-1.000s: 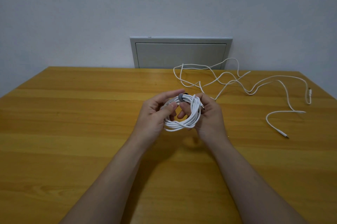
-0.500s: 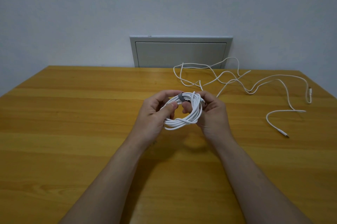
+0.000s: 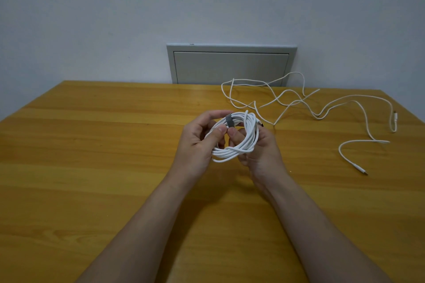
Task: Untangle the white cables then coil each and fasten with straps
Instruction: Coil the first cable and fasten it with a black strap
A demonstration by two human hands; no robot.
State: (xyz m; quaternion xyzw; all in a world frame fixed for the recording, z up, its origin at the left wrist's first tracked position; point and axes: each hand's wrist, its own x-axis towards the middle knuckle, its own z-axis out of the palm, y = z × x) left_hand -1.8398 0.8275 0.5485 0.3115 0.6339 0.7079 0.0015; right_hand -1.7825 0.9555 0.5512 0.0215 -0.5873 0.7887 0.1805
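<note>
Head view: hands (image 3: 232,142) hold coiled cable (image 3: 239,137) upright, strap (image 3: 229,121) topmost.

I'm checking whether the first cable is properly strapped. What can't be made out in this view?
- Gray strap on the coiled cable: its closure is hidden behind the coil and the left hand.
- Coil's far side: covered by the right hand.
- Loose cable on the table: its connectors are too small to identify.
- Spare straps: none visible.
</note>
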